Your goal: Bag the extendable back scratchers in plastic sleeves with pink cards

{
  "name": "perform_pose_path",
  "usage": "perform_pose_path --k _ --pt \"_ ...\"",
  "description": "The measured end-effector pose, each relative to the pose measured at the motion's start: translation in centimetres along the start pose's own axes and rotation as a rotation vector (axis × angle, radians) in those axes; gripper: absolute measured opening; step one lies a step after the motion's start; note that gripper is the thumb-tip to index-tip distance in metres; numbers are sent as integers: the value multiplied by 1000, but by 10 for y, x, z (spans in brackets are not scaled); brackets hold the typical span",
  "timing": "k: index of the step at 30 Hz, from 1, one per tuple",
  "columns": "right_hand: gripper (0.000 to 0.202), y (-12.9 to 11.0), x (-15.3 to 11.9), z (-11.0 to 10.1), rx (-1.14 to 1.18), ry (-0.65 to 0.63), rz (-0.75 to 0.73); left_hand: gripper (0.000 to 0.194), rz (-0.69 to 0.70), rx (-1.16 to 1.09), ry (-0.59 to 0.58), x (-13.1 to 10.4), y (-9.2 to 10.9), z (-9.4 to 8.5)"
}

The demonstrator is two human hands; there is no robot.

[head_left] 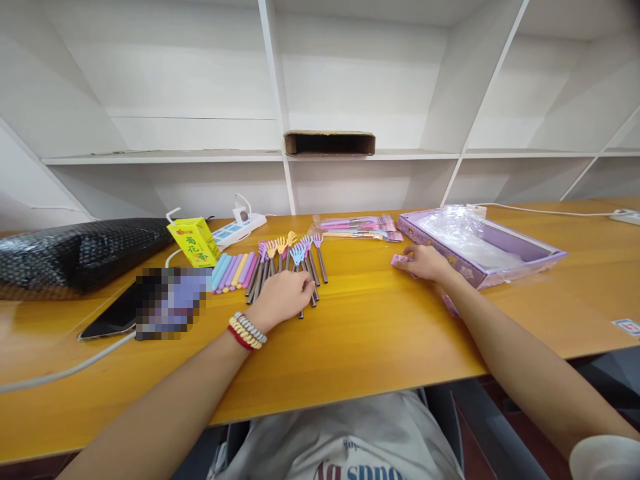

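Observation:
My left hand [283,297] lies with curled fingers over the metal rods of several small back scratchers [299,253]. Their claw heads are purple, yellow and blue, and fan out beyond my knuckles. What my left fingers hold, if anything, is hidden under the hand. Just left of them is a row of pastel handle sleeves [235,272] in blue, purple, yellow and pink. On the right, my right hand [425,263] has its fingers closed on a small pink printed packet [400,261] at the table surface. Another pink piece [449,305] shows partly under my right forearm.
Packaged back scratchers [355,227] lie at the back, beside an open purple box [520,267] with clear plastic. Leftward are a yellow drink carton [194,241], a power strip [240,230], a phone [117,310] and a black bubble-wrap parcel [85,253]. A cardboard box [330,143] sits on the shelf.

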State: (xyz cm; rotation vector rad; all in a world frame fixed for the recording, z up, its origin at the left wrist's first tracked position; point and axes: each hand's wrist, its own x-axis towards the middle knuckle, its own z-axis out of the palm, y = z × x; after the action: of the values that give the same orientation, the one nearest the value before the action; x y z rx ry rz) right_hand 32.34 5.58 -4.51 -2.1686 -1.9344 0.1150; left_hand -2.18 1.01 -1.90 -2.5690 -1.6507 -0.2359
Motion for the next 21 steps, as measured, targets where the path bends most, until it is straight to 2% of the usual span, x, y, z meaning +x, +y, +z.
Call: perform_pose_path --k 8,13,17,21 --pt "44 1 1 2 28 -55 11 32 -43 -54 -26 -1 4 1" --pt "56 3 3 4 19 4 2 32 -139 -57 -6 -1 4 1" --pt "61 5 4 5 7 66 -22 32 -125 -50 -23 -1 3 2" --pt "55 5 4 5 7 47 -39 33 -91 -53 -15 -1 3 2"
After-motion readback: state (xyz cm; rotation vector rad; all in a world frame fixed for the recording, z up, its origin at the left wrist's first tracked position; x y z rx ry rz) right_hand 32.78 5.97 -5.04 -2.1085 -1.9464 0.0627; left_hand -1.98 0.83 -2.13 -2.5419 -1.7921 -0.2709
